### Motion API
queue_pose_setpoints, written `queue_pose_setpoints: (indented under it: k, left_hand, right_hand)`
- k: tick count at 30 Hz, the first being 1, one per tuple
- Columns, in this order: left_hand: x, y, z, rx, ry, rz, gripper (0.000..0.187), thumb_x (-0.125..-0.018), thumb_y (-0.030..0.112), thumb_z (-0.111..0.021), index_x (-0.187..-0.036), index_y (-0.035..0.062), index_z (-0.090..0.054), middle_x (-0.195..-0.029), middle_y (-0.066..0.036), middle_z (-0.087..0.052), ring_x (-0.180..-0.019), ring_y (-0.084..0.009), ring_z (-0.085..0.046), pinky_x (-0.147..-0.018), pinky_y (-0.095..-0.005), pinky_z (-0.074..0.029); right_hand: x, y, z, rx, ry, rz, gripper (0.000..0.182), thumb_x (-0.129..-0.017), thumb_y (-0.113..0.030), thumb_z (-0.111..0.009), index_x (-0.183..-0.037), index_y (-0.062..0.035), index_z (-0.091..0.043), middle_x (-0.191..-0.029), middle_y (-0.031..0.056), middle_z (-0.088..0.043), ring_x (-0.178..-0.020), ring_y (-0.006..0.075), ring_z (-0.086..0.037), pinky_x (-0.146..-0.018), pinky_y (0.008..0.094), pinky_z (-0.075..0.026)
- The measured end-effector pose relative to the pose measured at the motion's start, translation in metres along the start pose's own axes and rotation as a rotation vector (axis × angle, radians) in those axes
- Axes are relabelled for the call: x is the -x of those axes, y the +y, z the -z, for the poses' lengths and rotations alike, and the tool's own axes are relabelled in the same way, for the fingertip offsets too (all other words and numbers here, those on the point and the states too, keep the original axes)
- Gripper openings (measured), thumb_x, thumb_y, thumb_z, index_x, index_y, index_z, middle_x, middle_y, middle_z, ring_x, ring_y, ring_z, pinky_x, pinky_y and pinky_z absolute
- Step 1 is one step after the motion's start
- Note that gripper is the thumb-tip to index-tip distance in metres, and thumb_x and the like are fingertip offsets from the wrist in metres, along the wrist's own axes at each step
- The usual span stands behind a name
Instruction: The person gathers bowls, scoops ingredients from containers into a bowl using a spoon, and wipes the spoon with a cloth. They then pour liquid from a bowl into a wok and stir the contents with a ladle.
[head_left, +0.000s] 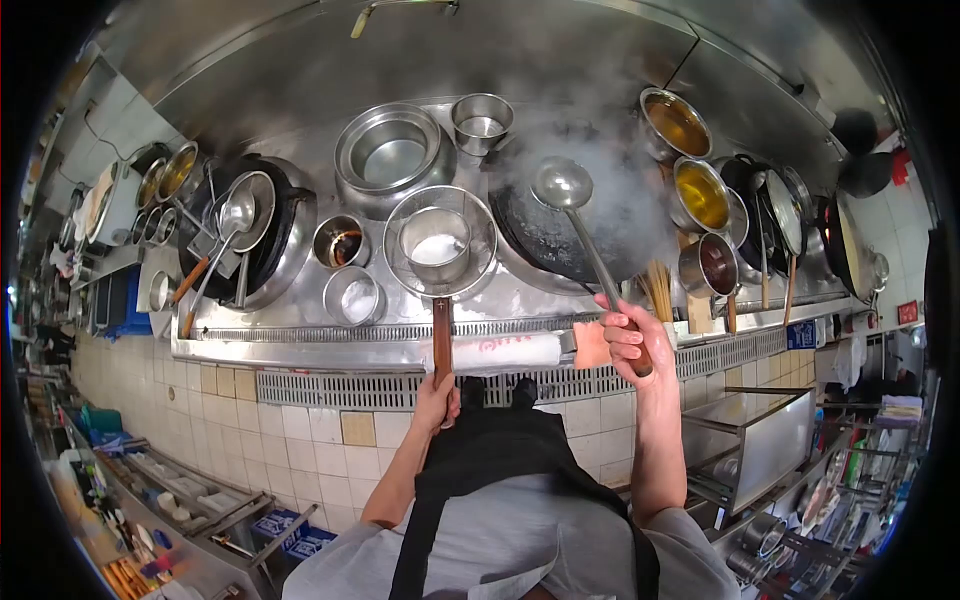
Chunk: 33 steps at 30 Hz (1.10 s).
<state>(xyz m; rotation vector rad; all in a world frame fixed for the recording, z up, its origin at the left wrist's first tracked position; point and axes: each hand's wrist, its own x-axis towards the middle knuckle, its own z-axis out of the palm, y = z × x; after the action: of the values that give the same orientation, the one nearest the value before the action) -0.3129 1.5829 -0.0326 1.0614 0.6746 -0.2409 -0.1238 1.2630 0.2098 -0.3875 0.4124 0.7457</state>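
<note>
My left hand [435, 403] is closed around the wooden handle of a round strainer [484, 243], which is over the steel counter. Inside the strainer's rim sits a small steel pot [437, 262] with something whitish in it. In my right hand [640, 342] is the handle of a steel ladle [562, 184]. The ladle's bowl hangs above a dark, steaming wok [535, 238]; steam blurs the wok's far right side.
Behind the strainer stands a large steel pot [388, 158]. Bowls of yellow liquid [702, 196] and dark sauce [708, 262] line the wok's right. At left, another wok [285, 245] holds strainers and a ladle. A bamboo brush [657, 290] stands near my right hand.
</note>
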Motion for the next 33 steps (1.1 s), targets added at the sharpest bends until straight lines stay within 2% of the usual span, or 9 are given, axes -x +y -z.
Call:
queue_pose_setpoints:
  k: [9, 17, 18, 21, 22, 25, 27, 30, 33]
  left_hand:
    - [-0.015, -0.002, -0.009, 0.007, 0.073, -0.053, 0.022, -0.104, 0.022, -0.059, -0.103, 0.0040, -0.046, -0.064, -0.004, -0.053, -0.046, -0.0125, -0.050, -0.039, -0.0288, -0.043]
    - [-0.019, -0.013, -0.007, -0.009, 0.038, -0.022, 0.023, -0.104, 0.022, -0.058, -0.106, 0.0036, -0.045, -0.066, -0.006, -0.058, -0.046, -0.0127, -0.054, -0.039, -0.0280, -0.045]
    - [-0.017, -0.012, -0.003, -0.016, 0.069, 0.017, 0.027, -0.102, 0.024, -0.062, -0.102, 0.0007, -0.050, -0.067, -0.010, -0.060, -0.053, -0.0188, -0.060, -0.046, -0.0334, -0.049]
    - [-0.032, -0.016, 0.024, -0.843, 0.322, -0.333, 0.029, -0.097, 0.024, -0.067, -0.095, -0.0022, -0.055, -0.069, -0.015, -0.062, -0.063, -0.0273, -0.064, -0.058, -0.0391, -0.051]
    - [-0.026, 0.010, 0.020, -0.896, 0.413, -0.272, 0.028, -0.092, 0.021, -0.071, -0.091, -0.0035, -0.058, -0.073, -0.018, -0.062, -0.072, -0.0328, -0.065, -0.068, -0.0422, -0.051]
    - [-0.040, 0.054, 0.025, -0.677, 0.624, -0.534, 0.022, -0.092, 0.017, -0.069, -0.093, -0.0026, -0.059, -0.076, -0.018, -0.062, -0.072, -0.0318, -0.064, -0.067, -0.0422, -0.050]
    - [-0.059, 0.084, 0.027, -0.653, 0.718, -0.721, 0.022, -0.097, 0.019, -0.064, -0.097, -0.0012, -0.055, -0.079, -0.010, -0.060, -0.063, -0.0212, -0.053, -0.062, -0.0350, -0.047]
    - [-0.101, 0.120, 0.030, -0.470, 0.736, -0.797, 0.019, -0.097, 0.017, -0.064, -0.100, 0.0002, -0.054, -0.083, -0.009, -0.061, -0.063, -0.0180, -0.053, -0.059, -0.0316, -0.047]
    - [-0.149, 0.156, 0.041, 0.576, 0.199, 0.017, 0.017, -0.097, 0.015, -0.063, -0.102, 0.0014, -0.055, -0.082, -0.011, -0.064, -0.066, -0.0214, -0.062, -0.054, -0.0347, -0.051]
  right_hand:
    - [-0.028, 0.032, -0.032, -0.001, -0.125, -0.192, 0.038, -0.107, -0.017, -0.048, -0.135, 0.0078, -0.048, -0.084, 0.0009, -0.047, -0.052, 0.0027, -0.042, -0.037, 0.0192, -0.036]
    - [-0.069, 0.062, -0.038, 0.197, 0.030, -0.288, 0.028, -0.104, -0.014, -0.053, -0.126, 0.0030, -0.051, -0.081, 0.0003, -0.049, -0.053, 0.0030, -0.041, -0.038, 0.0191, -0.033]
    - [-0.070, 0.067, -0.040, 0.314, 0.065, -0.252, 0.025, -0.103, -0.014, -0.054, -0.123, 0.0011, -0.052, -0.081, 0.0005, -0.049, -0.054, 0.0036, -0.040, -0.039, 0.0192, -0.032]
    - [-0.076, 0.075, -0.036, 0.440, 0.097, -0.229, 0.023, -0.102, -0.014, -0.056, -0.121, -0.0002, -0.053, -0.080, 0.0006, -0.050, -0.055, 0.0041, -0.040, -0.040, 0.0194, -0.032]
    - [-0.078, 0.078, -0.033, 0.476, 0.107, -0.212, 0.020, -0.102, -0.014, -0.057, -0.117, -0.0017, -0.053, -0.079, 0.0004, -0.050, -0.055, 0.0042, -0.041, -0.041, 0.0200, -0.032]
    - [-0.076, 0.087, -0.036, 0.641, 0.147, -0.153, 0.017, -0.102, -0.014, -0.056, -0.113, -0.0022, -0.052, -0.079, 0.0001, -0.050, -0.055, 0.0044, -0.043, -0.041, 0.0210, -0.035]
    - [-0.075, 0.093, -0.034, 0.719, 0.173, -0.127, 0.019, -0.101, -0.014, -0.055, -0.116, -0.0019, -0.051, -0.078, 0.0005, -0.050, -0.054, 0.0048, -0.043, -0.040, 0.0218, -0.035]
    - [-0.078, 0.101, -0.023, 0.872, 0.202, -0.103, 0.020, -0.100, -0.014, -0.056, -0.115, -0.0021, -0.051, -0.077, 0.0001, -0.050, -0.051, 0.0055, -0.043, -0.039, 0.0231, -0.037]
    - [-0.078, 0.109, -0.009, 1.121, 0.225, -0.050, 0.025, -0.100, -0.014, -0.055, -0.120, -0.0003, -0.052, -0.071, -0.0002, -0.049, -0.050, 0.0076, -0.046, -0.039, 0.0273, -0.038]
